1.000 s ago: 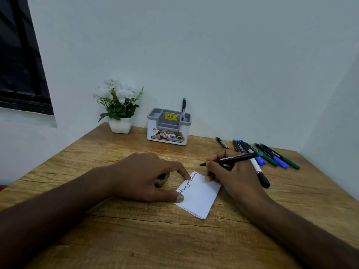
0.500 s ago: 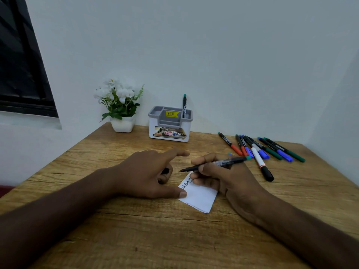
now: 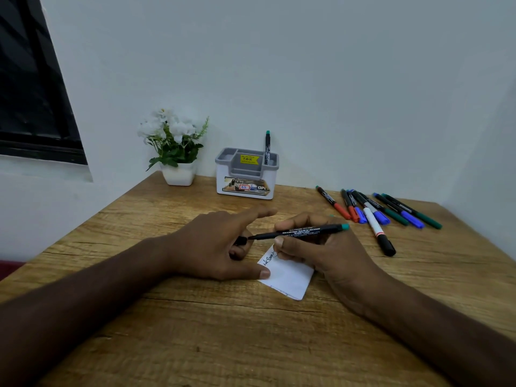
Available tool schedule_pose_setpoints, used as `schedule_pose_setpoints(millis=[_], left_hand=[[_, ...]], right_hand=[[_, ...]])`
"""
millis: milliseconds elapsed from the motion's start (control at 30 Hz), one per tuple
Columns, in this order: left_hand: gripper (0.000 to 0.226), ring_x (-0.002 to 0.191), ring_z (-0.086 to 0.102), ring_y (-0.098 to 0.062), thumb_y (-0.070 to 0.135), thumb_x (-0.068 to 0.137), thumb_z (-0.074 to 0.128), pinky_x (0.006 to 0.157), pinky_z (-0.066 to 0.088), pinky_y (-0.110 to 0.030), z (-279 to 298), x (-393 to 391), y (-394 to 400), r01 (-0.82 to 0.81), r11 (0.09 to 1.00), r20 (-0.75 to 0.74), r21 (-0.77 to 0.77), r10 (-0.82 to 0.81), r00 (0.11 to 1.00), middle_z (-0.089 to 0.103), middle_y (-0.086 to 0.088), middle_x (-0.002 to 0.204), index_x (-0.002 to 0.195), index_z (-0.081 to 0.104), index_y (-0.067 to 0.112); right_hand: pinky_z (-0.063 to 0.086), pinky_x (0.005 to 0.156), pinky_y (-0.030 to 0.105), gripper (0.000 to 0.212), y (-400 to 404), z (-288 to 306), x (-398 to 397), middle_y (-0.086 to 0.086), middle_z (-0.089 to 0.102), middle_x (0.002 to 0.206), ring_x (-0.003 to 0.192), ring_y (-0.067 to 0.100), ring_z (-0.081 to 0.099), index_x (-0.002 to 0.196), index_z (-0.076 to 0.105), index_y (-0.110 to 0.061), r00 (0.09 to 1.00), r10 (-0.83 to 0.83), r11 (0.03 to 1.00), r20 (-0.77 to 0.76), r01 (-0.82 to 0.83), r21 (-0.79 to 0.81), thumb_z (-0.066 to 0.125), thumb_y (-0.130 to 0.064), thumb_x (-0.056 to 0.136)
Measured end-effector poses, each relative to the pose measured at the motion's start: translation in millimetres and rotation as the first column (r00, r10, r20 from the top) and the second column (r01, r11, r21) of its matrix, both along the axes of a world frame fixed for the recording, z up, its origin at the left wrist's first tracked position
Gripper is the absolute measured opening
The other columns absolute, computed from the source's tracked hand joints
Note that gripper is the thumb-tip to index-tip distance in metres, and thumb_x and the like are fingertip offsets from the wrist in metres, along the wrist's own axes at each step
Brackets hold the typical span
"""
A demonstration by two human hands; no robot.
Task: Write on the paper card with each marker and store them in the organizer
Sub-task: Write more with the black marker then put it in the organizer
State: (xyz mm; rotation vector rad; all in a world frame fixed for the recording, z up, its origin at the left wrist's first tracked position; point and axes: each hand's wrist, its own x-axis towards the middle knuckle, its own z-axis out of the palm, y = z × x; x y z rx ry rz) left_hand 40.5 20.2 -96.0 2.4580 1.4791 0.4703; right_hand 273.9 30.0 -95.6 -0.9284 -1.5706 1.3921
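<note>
Capping the teal-ended marker over the card

White paper card (image 3: 289, 276) with scribbles lies on the wooden table (image 3: 251, 331), pinned by the left hand's (image 3: 220, 247) thumb; that hand also pinches a black cap (image 3: 240, 241). Right hand (image 3: 321, 250) grips the marker (image 3: 300, 231), tip at the cap. Further back, loose markers (image 3: 379, 210) lie right; the grey organizer (image 3: 247, 174) holds one upright marker (image 3: 267, 148), beside a flower pot (image 3: 177, 152).

The wood-grain brown table (image 3: 279, 344) carries a white paper card (image 3: 290, 277) with dark scribbles. The far grey-and-white plastic organizer (image 3: 245, 174) bears a yellow sticker (image 3: 249, 159).
</note>
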Motion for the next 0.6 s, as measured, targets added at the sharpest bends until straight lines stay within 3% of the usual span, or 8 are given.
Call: schedule_pose_setpoints(millis=[167, 333, 600], left_hand=[[0.102, 0.060, 0.057, -0.007, 0.059, 0.085, 0.080, 0.062, 0.041, -0.029, -0.7, 0.1, 0.1, 0.010, 1.000, 0.022, -0.001, -0.010, 1.000, 0.055, 0.014, 0.062, 0.164, 0.018, 0.044], [0.104, 0.058, 0.055, -0.008, 0.055, 0.085, 0.082, 0.062, 0.041, -0.031, -1.7, -0.8, 0.6, 0.014, 1.000, 0.047, -0.006, -0.014, 0.999, 0.053, 0.012, 0.061, 0.164, 0.017, 0.044], [0.098, 0.058, 0.057, -0.004, 0.053, 0.085, 0.083, 0.056, 0.033, -0.018, -2.5, 1.6, -0.4, 0.046, 0.998, 0.056, 0.053, -0.049, 0.997, 0.057, 0.013, 0.061, 0.162, 0.023, 0.044]], right_hand=[[0.062, 0.077, 0.020, 0.019, -0.3, 0.4, -0.5, -0.002, 0.084, 0.100, 0.094, 0.011, 0.079, 0.097, 0.084, -0.016, 0.996, 0.012, 0.997, 0.083, -0.019, 0.081, 0.085, -0.003, 0.083], [0.059, 0.076, 0.016, 0.021, -0.1, -1.0, 0.3, -0.003, 0.084, 0.096, 0.092, 0.005, 0.077, 0.095, 0.085, -0.012, 0.996, 0.042, 0.989, 0.081, -0.053, 0.137, 0.085, 0.004, 0.081], [0.055, 0.076, 0.012, 0.022, 2.4, -4.3, -0.5, -0.008, 0.084, 0.099, 0.094, 0.002, 0.077, 0.102, 0.086, -0.017, 0.985, 0.061, 0.969, 0.164, -0.098, 0.226, 0.086, -0.006, 0.084]])
